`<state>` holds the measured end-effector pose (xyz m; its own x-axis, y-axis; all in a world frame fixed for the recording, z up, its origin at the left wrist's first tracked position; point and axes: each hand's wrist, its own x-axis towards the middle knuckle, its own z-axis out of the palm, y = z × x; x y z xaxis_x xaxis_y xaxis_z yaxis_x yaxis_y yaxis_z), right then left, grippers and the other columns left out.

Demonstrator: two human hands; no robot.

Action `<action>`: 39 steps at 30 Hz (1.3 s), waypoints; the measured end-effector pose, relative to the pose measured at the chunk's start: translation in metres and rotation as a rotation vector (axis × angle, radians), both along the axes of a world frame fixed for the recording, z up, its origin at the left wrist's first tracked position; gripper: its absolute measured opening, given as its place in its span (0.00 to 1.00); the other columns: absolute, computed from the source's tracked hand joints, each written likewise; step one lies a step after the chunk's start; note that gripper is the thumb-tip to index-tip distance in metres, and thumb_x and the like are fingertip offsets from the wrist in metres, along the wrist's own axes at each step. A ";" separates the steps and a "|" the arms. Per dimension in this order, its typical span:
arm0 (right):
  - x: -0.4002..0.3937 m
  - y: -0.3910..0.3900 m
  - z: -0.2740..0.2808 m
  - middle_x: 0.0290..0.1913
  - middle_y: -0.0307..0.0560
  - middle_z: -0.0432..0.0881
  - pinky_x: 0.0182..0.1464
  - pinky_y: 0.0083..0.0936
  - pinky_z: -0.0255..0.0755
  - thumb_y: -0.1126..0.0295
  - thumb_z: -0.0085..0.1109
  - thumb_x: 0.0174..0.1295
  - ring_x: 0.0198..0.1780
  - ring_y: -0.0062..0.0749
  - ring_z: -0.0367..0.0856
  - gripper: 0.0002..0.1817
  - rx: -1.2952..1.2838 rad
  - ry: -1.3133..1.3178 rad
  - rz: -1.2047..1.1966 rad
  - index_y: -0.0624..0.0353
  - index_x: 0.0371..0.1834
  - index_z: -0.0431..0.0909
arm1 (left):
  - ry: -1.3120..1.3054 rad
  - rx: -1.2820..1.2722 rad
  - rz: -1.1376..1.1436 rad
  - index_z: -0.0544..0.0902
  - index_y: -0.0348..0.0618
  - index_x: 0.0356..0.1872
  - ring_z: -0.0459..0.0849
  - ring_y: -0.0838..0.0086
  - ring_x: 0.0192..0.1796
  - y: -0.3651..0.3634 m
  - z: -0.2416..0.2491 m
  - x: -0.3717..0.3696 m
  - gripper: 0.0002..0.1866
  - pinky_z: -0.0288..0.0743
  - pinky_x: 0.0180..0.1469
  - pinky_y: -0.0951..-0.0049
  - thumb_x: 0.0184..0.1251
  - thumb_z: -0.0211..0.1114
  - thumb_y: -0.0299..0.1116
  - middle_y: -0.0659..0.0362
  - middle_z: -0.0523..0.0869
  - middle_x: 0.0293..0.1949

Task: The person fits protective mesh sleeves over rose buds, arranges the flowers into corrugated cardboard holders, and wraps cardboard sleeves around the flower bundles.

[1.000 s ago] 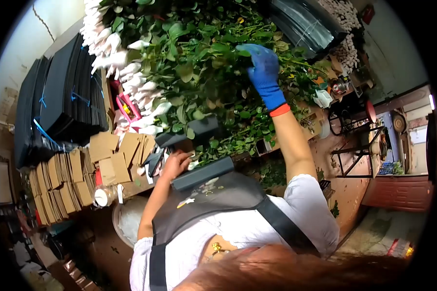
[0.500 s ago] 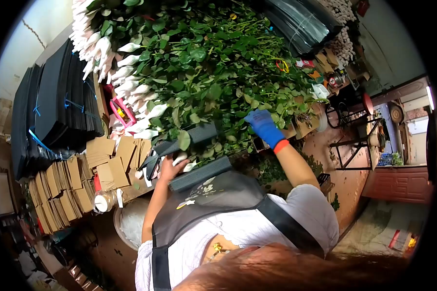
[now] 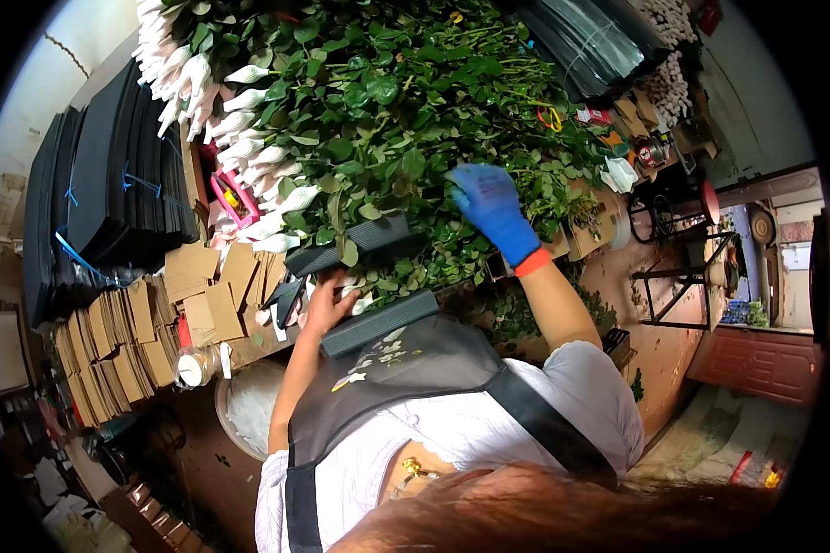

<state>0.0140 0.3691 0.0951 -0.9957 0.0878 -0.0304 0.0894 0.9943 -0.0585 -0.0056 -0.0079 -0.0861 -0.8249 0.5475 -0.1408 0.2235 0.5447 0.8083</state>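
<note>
My bare left hand [image 3: 327,306] is at the left end of a gap between two dark ridged strips, an upper one [image 3: 360,241] and a lower one [image 3: 380,324]. Its fingers are spread beside a netted flower head [image 3: 361,303]; whether they grip it is unclear. Leafy green stems [image 3: 424,272] lie between the strips. My right hand [image 3: 485,195], in a blue glove with an orange cuff, rests over the big heap of leafy stems [image 3: 378,120]. Its fingertips are partly lost among leaves, so what they hold is hidden.
White-netted flower heads [image 3: 244,124] line the heap's left side, near a pink object [image 3: 235,198]. Black sheets [image 3: 111,175] and stacked cardboard pieces [image 3: 124,346] stand left. A white bucket [image 3: 252,405] is below. A dark plastic-wrapped bundle [image 3: 592,46] lies upper right.
My right hand has moved left and up over the leaves. My left hand has shifted slightly, with the flower head beside it now lower. The view has turned a little.
</note>
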 end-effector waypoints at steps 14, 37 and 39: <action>-0.001 0.062 0.009 0.63 0.47 0.82 0.71 0.40 0.67 0.75 0.67 0.54 0.64 0.45 0.78 0.24 -0.377 0.691 0.152 0.55 0.58 0.82 | 0.153 0.056 0.075 0.85 0.39 0.50 0.79 0.48 0.51 0.011 0.003 -0.004 0.20 0.72 0.61 0.56 0.65 0.70 0.44 0.46 0.85 0.46; 0.001 0.090 -0.189 0.40 0.54 0.85 0.48 0.44 0.76 0.56 0.67 0.54 0.46 0.51 0.82 0.14 0.281 -0.124 0.094 0.54 0.34 0.84 | -0.150 0.344 0.327 0.79 0.38 0.58 0.86 0.49 0.53 0.015 -0.009 -0.015 0.33 0.78 0.57 0.60 0.56 0.75 0.49 0.44 0.87 0.51; 0.002 0.086 -0.163 0.43 0.55 0.86 0.51 0.45 0.76 0.56 0.67 0.55 0.49 0.53 0.83 0.16 0.158 -0.158 0.121 0.55 0.40 0.85 | -0.080 0.276 0.393 0.81 0.39 0.56 0.86 0.49 0.52 0.022 -0.010 -0.018 0.30 0.78 0.56 0.59 0.58 0.73 0.49 0.44 0.87 0.50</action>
<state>0.0163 0.4550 -0.0675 -0.9832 -0.0153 -0.1820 -0.0347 0.9940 0.1038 -0.0233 0.0145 -0.0961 -0.9691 0.2230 -0.1058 -0.0250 0.3378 0.9409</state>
